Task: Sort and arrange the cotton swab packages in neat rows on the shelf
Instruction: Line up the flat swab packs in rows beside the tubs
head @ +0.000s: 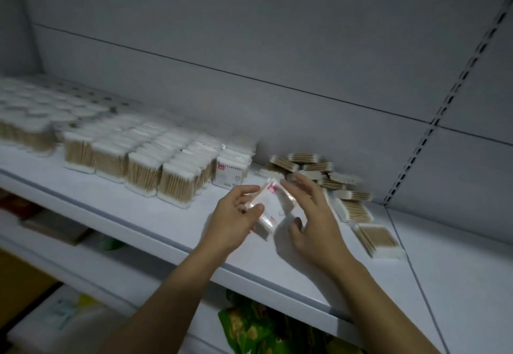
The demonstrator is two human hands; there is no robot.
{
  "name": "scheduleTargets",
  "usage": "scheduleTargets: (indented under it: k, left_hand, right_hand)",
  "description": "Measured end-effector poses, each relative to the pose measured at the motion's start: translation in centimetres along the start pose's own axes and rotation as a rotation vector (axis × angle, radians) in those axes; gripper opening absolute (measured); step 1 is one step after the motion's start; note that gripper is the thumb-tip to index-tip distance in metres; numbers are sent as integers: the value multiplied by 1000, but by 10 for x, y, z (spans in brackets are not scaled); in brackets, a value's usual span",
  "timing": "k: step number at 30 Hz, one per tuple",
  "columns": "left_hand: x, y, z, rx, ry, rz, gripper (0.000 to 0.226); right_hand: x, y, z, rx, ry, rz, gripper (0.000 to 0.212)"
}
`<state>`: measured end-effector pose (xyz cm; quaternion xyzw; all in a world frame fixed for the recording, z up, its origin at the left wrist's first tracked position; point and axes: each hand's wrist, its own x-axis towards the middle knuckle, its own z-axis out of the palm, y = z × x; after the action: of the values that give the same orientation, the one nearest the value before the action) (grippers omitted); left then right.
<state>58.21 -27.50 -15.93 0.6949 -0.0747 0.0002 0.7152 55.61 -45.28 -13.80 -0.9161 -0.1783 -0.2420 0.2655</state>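
Note:
My left hand (236, 215) grips a clear cotton swab package (270, 209) with a red label, held tilted just above the white shelf (155, 223). My right hand (311, 215) is beside the package on its right, fingers spread and touching its edge. Upright packages stand in neat rows (144, 165) on the left half of the shelf, the nearest one showing a white label with a red mark (229, 172). A loose pile of packages (319, 173) lies flat and jumbled behind and to the right of my hands.
More rows of packages (25, 120) fill the shelf's far left, blurred. The grey back panel (249, 48) and a slotted upright (444, 98) bound the shelf. Below, a lower shelf holds a green snack bag (249, 326) and other goods.

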Motion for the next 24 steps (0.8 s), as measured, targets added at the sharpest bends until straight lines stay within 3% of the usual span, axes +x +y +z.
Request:
scheduleTargets:
  k: [2, 5, 7, 10, 18, 24]
  left_hand:
    - [-2, 1, -13, -30, 46, 42, 33]
    - [-7, 3, -27, 33, 61, 114, 35]
    - [-9, -1, -35, 357, 125, 209, 35]
    - [-11, -9, -39, 853, 250, 298, 42]
    - [-4, -18, -38, 1024, 301, 381, 29]
    - [1, -20, -39, 1089, 282, 386, 30]
  right_hand:
    - [10, -6, 0, 282, 1, 141, 63]
    - [34, -16, 4, 610, -184, 367, 38]
    - [50, -22, 14, 541, -146, 377, 26]
    - [77, -26, 31, 296, -24, 354, 27]
    - [117, -24, 78, -115, 43, 106, 30]
    - [110, -22, 93, -134, 85, 43, 33]
